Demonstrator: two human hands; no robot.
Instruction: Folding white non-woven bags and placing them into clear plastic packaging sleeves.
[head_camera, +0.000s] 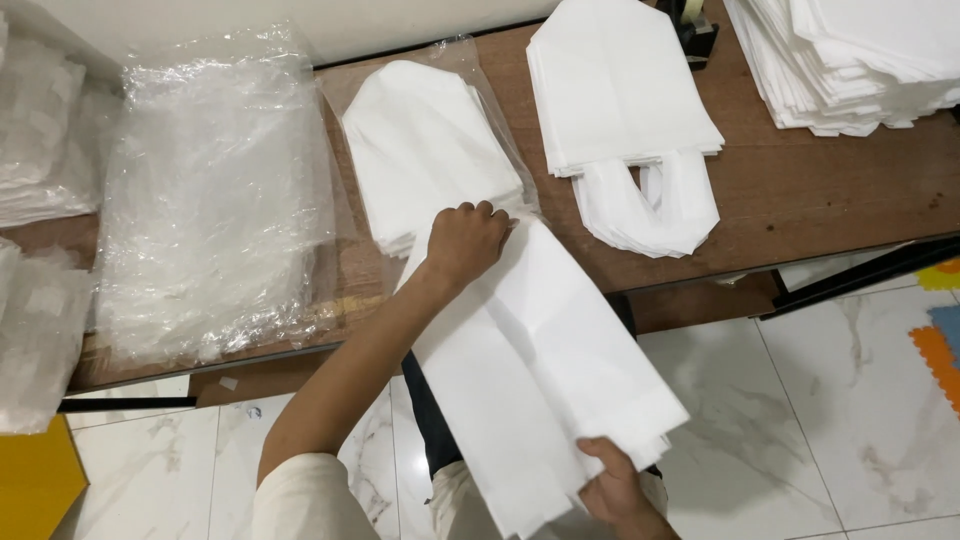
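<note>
- R hand, nearest cam, bottom edge: fingers curled, pinching near end of white bag bundle.
- Bundle: folded white fabric-like bags, runs diagonally from R hand up-left to table edge, overhangs floor, partly over person's lap.
- L hand at far end of bundle, palm down, fingers bent and closed on its top edge, right at mouth of clear sleeve.
- Far end of bundle touches/overlaps white stack lying in that sleeve; can't tell how far it's inside.
- Table: brown wood, dark metal frame at R.
- Left of sleeve: pile of empty clear plastic bags, crinkled, flat on table.
- Far L edge: packed bundles in clear wrap, partly cropped.
- Right of sleeve: loose stack of white handle bags, handles pointing at table's near edge.
- Far R corner: taller white stack, cropped by frame.
- Dark object at top between the two stacks, kind unclear.
- Floor: white marble tile; yellow thing bottom L, colored foam mat R edge.
</note>
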